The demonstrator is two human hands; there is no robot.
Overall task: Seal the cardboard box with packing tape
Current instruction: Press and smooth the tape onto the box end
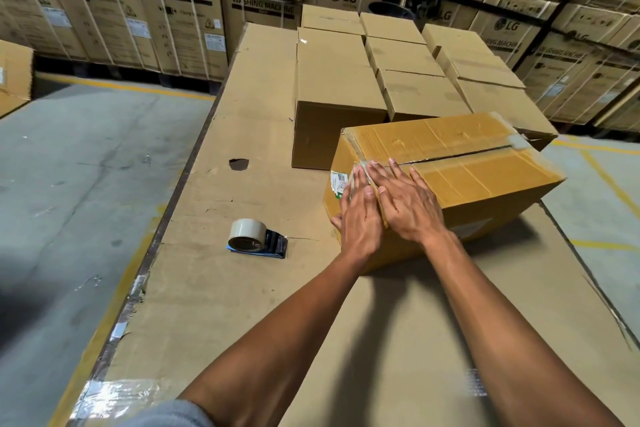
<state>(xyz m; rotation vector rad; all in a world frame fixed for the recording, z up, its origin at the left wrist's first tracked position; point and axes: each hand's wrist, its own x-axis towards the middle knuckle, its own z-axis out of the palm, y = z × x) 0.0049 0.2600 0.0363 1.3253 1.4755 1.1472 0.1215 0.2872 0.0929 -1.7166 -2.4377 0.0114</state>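
Note:
A yellow-brown cardboard box (pixel 478 166) lies on the cardboard-covered work surface (pixel 242 305), its top flaps meeting in a dark seam with a strip of tape along it. My left hand (pixel 358 215) is pressed flat against the box's near end face, fingers together, beside a white label. My right hand (pixel 408 203) lies flat over the near top corner, fingers spread toward the seam. Neither hand holds anything. A tape dispenser (pixel 254 239) with a roll of clear-tan packing tape rests on the surface to the left of the box, apart from both hands.
Several closed plain cartons (pixel 398 69) stand in rows behind the box. Tall stacked washing machine cartons (pixel 180 10) line the back wall. Grey concrete floor with yellow lines (pixel 86 166) lies left and right of the surface. A small hole (pixel 239 164) marks the cardboard.

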